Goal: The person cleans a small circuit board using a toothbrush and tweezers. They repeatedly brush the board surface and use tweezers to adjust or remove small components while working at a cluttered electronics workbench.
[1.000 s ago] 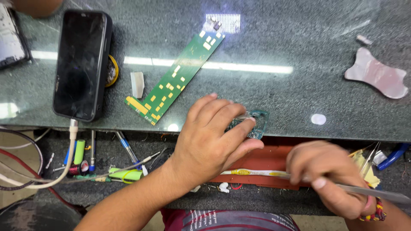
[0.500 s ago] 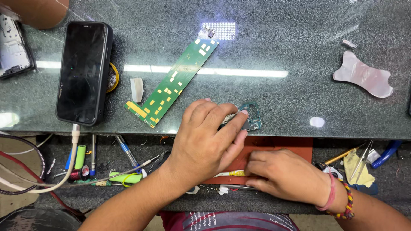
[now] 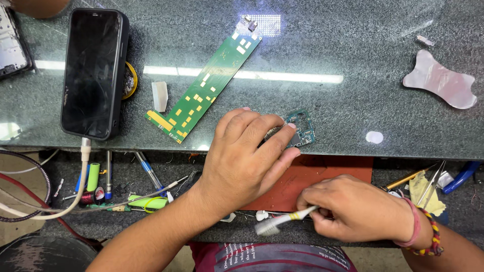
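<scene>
1. Head view looks down on a dark stone desk (image 3: 353, 40) with a lower shelf of tools along its near edge.
2. Left hand (image 3: 247, 151) lies palm down at the desk's near edge, fingers spread and pressing on a small teal circuit board (image 3: 304, 132); only the board's right part shows past the fingertips.
3. Right hand (image 3: 353, 209) is below the desk edge, over the shelf, clenched round a toothbrush (image 3: 282, 221). Its white bristle end points left and looks blurred.
4. A beaded bracelet (image 3: 428, 229) sits on the right wrist.
5. A red mat (image 3: 322, 174) lies on the shelf between the two hands.
6. A long green board (image 3: 206, 90) lies slanted on the desk, just left of the left hand and apart from it.
7. A black phone (image 3: 93, 70) lies face up at the far left with a white cable (image 3: 75, 191) plugged into its near end.
8. A pale pink pry tool (image 3: 441, 83) rests at the far right, well apart from both hands.
9. Pens and screwdrivers (image 3: 126, 186) lie scattered on the shelf at left; tweezers (image 3: 433, 184) at right.
</scene>
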